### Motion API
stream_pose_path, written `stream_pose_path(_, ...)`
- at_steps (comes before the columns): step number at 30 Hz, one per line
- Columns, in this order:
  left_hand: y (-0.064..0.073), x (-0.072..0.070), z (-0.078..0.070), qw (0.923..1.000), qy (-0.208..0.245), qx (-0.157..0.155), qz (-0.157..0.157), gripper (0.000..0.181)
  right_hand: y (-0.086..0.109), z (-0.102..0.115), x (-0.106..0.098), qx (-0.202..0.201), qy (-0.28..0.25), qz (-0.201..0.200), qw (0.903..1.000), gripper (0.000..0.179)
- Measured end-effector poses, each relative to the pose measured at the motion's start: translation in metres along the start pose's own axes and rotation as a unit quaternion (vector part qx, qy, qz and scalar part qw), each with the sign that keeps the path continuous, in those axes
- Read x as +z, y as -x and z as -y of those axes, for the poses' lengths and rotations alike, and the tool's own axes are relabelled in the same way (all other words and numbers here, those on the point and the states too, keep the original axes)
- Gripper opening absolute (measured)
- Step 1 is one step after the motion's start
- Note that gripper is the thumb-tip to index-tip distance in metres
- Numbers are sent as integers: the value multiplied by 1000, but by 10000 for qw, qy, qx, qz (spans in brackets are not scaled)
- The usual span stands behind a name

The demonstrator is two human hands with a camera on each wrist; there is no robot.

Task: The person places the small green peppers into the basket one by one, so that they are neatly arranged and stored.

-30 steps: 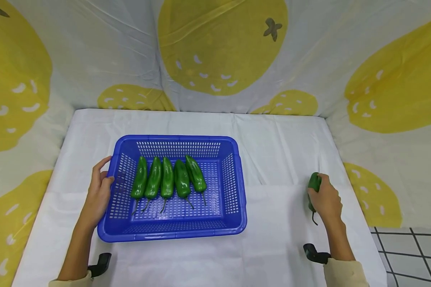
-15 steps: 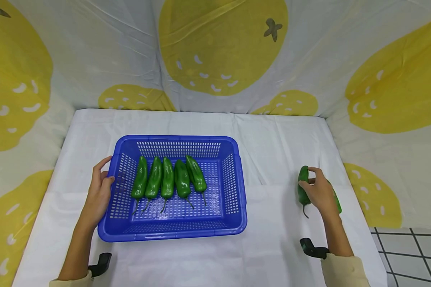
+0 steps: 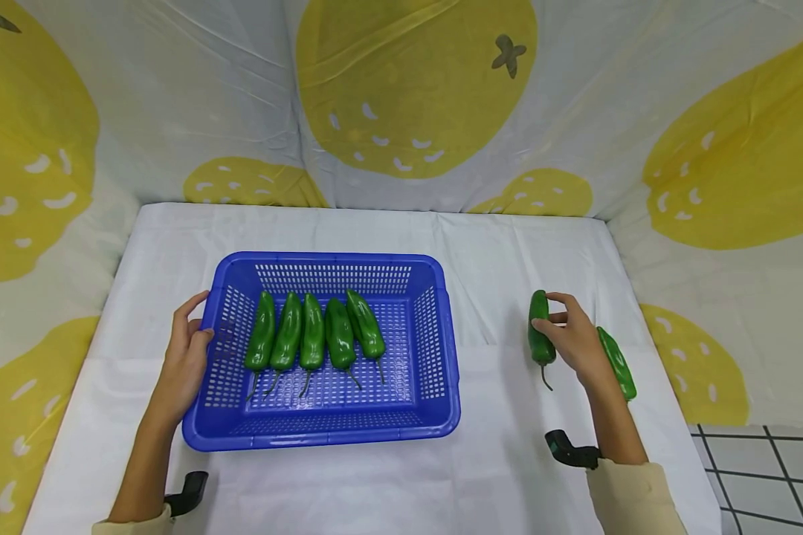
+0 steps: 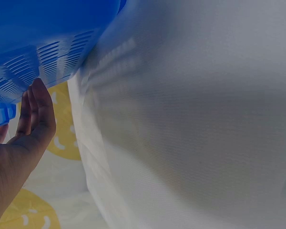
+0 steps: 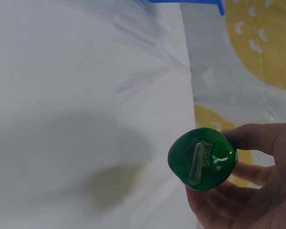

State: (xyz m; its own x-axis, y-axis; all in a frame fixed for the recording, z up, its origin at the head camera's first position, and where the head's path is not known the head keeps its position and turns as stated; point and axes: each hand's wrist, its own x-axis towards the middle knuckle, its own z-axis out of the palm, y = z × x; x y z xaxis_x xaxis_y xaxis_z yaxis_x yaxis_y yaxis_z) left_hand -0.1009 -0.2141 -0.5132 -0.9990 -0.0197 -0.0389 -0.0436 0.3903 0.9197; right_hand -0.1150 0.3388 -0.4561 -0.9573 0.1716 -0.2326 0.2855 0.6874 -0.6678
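A blue plastic basket [image 3: 401,371] with slotted walls stands left of centre on the white cloth. Several green peppers [image 3: 312,334] lie side by side in it, stems toward the person. My left hand [image 3: 186,360] holds the basket's left side, thumb at the rim; the left wrist view shows its fingers [image 4: 40,102] against the slotted outer wall. Right of the basket, my right hand [image 3: 575,342] pinches another green pepper [image 3: 538,331] between thumb and fingers, above the cloth. In the right wrist view that pepper's stem end [image 5: 198,162] faces the camera.
One more green pepper [image 3: 617,364] lies on the cloth behind the right wrist, near the table's right edge. Lemon-print sheets [image 3: 415,89] hang around the back and sides. White floor tiles [image 3: 776,475] show at the lower right.
My right hand has carried its pepper up and left toward the basket, uncovering the pepper lying on the cloth. The left hand and basket have stayed in place.
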Motion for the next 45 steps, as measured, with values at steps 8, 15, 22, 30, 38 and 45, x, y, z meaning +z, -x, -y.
stream_pose_path(8, 0, 0, 0, 10000, -11, -27, -13, 56, -1, 26, 0, -271, -281, 130, 9992, 64)
stream_pose_path(15, 0, 0, 2, 10000, 10, -13, -12, 56, -5, 45, 2, -552, -701, 412, 9952, 66)
stream_pose_path(22, -1, 0, 3, 10000, 22, -13, -32, 56, -7, 66, 7, -701, -971, 775, 9898, 66)
stream_pose_path(30, -1, 1, 3, 10000, -9, -18, -42, 56, -12, 86, 18, -715, -1121, 974, 9863, 65)
stream_pose_path(38, -2, 1, 3, 10000, 4, 13, -43, 57, -20, 105, 33, -818, -1321, 1179, 9808, 63)
stream_pose_path(45, -1, 1, 3, 10000, 39, 46, -12, 57, -25, 120, 48, -952, -1461, 1337, 9756, 63)
